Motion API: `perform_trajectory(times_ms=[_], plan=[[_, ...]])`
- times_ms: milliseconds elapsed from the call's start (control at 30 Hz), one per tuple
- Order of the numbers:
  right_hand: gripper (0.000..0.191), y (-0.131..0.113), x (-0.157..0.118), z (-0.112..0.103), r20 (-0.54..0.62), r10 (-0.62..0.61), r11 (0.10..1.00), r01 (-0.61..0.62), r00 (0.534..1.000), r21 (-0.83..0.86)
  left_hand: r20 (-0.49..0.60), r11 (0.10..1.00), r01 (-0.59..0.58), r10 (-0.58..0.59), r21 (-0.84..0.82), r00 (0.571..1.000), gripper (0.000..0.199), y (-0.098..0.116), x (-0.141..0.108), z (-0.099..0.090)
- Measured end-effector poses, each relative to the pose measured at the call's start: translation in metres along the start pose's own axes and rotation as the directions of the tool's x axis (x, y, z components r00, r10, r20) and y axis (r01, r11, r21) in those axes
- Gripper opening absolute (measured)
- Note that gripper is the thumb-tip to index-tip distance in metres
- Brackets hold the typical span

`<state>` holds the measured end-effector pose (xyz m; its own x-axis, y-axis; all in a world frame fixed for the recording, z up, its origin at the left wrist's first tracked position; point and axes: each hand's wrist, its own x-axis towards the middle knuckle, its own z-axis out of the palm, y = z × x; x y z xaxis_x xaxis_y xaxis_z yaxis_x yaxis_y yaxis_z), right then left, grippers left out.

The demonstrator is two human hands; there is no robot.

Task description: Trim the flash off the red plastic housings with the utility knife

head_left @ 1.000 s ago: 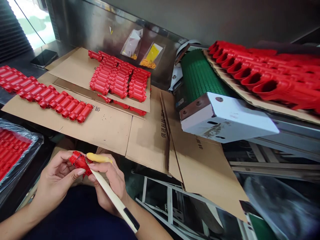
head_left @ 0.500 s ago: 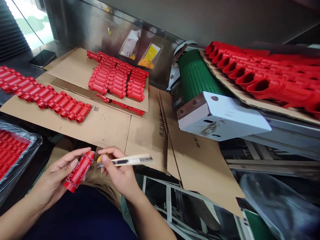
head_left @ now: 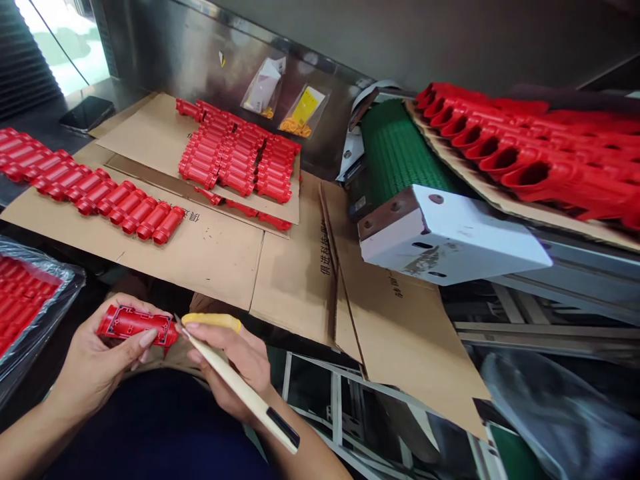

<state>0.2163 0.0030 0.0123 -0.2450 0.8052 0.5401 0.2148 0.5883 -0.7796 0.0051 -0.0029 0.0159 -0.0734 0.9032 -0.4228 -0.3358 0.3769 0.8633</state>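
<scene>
Grey metal wall (head_left: 425, 47); bright window (head_left: 70, 43); dark ribbed panel (head_left: 25, 60); dark tabletop (head_left: 43, 127).

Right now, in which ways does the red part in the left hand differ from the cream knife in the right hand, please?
The red part is short and thick; the cream knife is long and thin. The part is red with dark outlines, while the knife is cream with a black piece near its rear end. The part lies nearly level across the view; the knife slants down to the right. Both are held in a hand.
</scene>
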Motion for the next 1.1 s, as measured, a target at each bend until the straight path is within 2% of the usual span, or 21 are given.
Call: perform_trajectory(times_ms=[167, 333, 467, 600, 767, 900, 1000, 1100], plan=[[0.022, 0.002, 0.002, 0.003, -0.014, 0.017, 0.993, -0.015, 1.000, 0.116, 0.141, 0.990, -0.061, 0.043, 0.124, 0.989, 0.026, -0.004, 0.005, -0.009], [0.024, 0.002, 0.003, 0.004, -0.007, 0.039, 0.991, -0.038, 0.999, 0.130, 0.092, 0.985, -0.063, 0.048, 0.164, 0.995, 0.027, 0.000, 0.002, -0.005], [0.022, 0.001, 0.003, 0.003, 0.014, 0.054, 0.990, -0.056, 0.998, 0.128, 0.158, 0.979, -0.074, 0.044, 0.188, 0.986, 0.029, -0.003, 0.004, -0.012], [0.021, 0.001, 0.002, 0.003, 0.016, 0.085, 0.986, -0.087, 0.996, 0.141, 0.184, 0.987, -0.060, 0.032, 0.151, 0.982, 0.025, -0.008, 0.007, -0.018], [0.021, -0.002, 0.002, 0.003, 0.009, 0.115, 0.983, -0.115, 0.993, 0.144, 0.212, 1.000, -0.024, 0.022, 0.004, 0.977, 0.022, -0.008, 0.006, -0.017], [0.021, -0.007, 0.000, 0.003, -0.003, 0.132, 0.980, -0.130, 0.991, 0.150, 0.193, 0.999, -0.005, 0.013, -0.040, 0.981, 0.021, -0.006, 0.005, -0.017], [0.015, -0.006, -0.003, 0.003, -0.012, 0.166, 0.974, -0.162, 0.986, 0.156, 0.163, 0.999, -0.011, 0.017, -0.035, 0.986, 0.025, -0.002, 0.004, -0.012], [0.015, 0.001, -0.002, -0.001, 0.057, 0.179, 0.968, -0.186, 0.982, 0.166, 0.093, 1.000, 0.004, -0.003, -0.011, 0.996, 0.033, 0.002, 0.002, -0.004]])
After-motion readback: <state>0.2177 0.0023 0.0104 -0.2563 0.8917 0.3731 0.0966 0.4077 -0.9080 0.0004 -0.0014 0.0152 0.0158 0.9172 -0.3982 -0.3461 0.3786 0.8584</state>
